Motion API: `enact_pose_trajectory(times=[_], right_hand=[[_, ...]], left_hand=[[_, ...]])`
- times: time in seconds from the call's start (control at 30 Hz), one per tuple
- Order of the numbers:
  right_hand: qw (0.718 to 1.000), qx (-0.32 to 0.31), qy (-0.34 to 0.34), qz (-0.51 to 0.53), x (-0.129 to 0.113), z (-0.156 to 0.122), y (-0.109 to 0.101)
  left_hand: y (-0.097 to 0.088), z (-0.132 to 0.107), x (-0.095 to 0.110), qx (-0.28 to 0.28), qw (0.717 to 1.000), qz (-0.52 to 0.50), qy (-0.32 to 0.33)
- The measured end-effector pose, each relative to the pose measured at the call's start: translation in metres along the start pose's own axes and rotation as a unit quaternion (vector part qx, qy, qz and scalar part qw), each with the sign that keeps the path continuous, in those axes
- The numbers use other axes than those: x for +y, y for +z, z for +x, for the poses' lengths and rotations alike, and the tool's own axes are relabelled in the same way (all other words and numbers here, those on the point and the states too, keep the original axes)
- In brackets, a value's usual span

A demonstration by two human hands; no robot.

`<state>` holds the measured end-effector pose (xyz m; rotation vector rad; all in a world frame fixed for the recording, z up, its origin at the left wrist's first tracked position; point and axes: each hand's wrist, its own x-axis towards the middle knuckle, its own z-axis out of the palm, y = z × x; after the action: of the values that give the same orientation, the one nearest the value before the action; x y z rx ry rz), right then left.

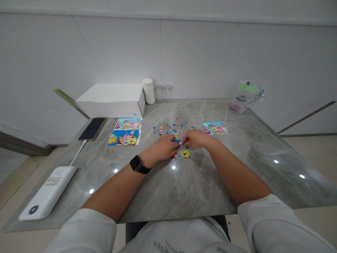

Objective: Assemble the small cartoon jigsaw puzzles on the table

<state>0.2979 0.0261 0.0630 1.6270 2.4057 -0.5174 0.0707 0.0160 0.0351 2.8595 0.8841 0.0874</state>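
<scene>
A partly assembled cartoon jigsaw puzzle [184, 153] lies flat on the table in front of me. My left hand [166, 147], with a black watch on its wrist, rests on the puzzle's left side, fingers stretched out and apart. Over its upper right part, my right hand [193, 138] pinches a small puzzle piece that is mostly hidden by the fingers. Just beyond both hands, several loose puzzle pieces [174, 125] in blue, yellow and pink are scattered. Part of the puzzle is covered by my left hand.
Two cartoon picture cards [128, 123] lie at left; another cartoon picture [216, 128] lies at right. Behind stand a white box [113, 93], a white bottle [149, 91] and two clear glasses [167, 93]. A phone [92, 129] is cabled to a white power bank [48, 193]. A plastic bag [246, 98] sits back right.
</scene>
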Motion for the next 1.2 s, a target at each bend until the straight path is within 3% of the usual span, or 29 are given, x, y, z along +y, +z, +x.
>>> enact_pose_trajectory(times=[1.2], right_hand=[[1.0,-0.005,0.012,-0.024,-0.0063,-0.0038,-0.0019]], left_hand=[[0.0034,-0.0008,-0.0015,-0.002,1.0,0.012,-0.003]])
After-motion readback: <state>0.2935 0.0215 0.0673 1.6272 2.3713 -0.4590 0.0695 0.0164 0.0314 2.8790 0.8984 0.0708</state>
